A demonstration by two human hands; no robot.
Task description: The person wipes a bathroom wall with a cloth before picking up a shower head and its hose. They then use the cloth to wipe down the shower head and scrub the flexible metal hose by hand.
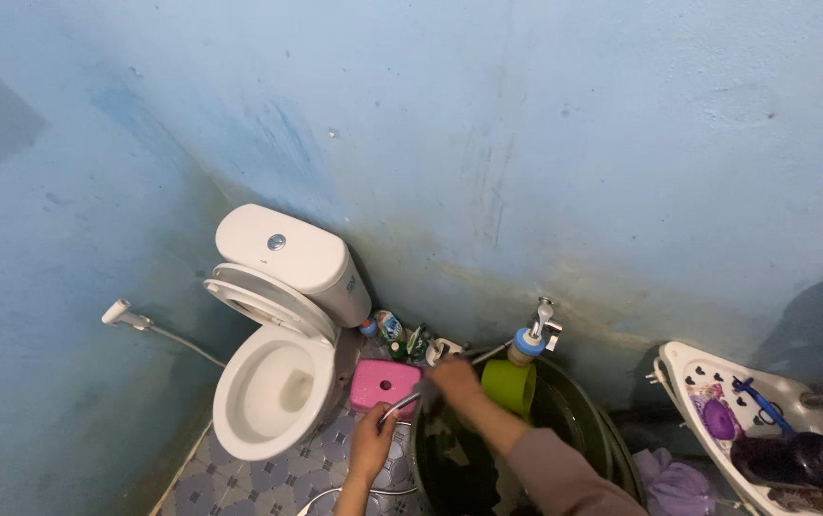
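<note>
I look down into a small bathroom with blue walls. My left hand (373,441) holds a thin grey hose (400,406) low in the middle of the view, next to a pink plastic stool (383,384). My right hand (453,378) reaches forward over the rim of a dark water tub (583,411); it closes on the hose's far end, though the blur hides the exact grip. A green dipper (509,384) hangs at the tub's edge, just right of my right hand, below a wall tap (537,330).
A white toilet (273,377) with its lid up stands at the left, with a spray nozzle (117,312) on the wall beside it. Several small bottles (394,336) sit in the corner. A white corner shelf (736,406) with toiletries is at the right. Patterned tiles (239,483) cover the floor.
</note>
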